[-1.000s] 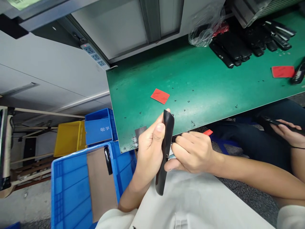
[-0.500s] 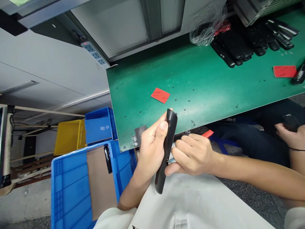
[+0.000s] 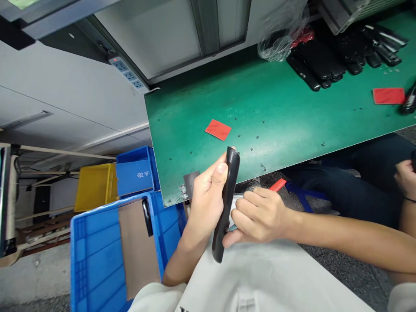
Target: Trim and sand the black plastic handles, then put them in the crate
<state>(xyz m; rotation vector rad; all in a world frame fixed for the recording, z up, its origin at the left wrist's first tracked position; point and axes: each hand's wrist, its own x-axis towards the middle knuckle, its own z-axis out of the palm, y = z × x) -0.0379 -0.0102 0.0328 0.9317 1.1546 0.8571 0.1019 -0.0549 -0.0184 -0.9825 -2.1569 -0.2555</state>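
Observation:
A long, black, curved plastic part is gripped in my left hand, thumb lying along its upper side. It stands tilted in front of my light-coloured clothing, beyond the table's near edge. My right hand is closed in a fist around a red-handled knife. The handle's end pokes out behind the fist, while a bit of thin blade shows by the thumb, against the part's right edge. My right thumb is at the lower half of the part. Most of the knife is hidden by my fingers.
A green table carries a red card, another red card, a pile of black parts and a clear plastic bag. At left stand a blue bin and a yellow bin. A co-worker's hand is at right.
My right hand has slid a little down along the black part, with the knife in it. My left hand stays almost still. The co-worker's hand has moved right.

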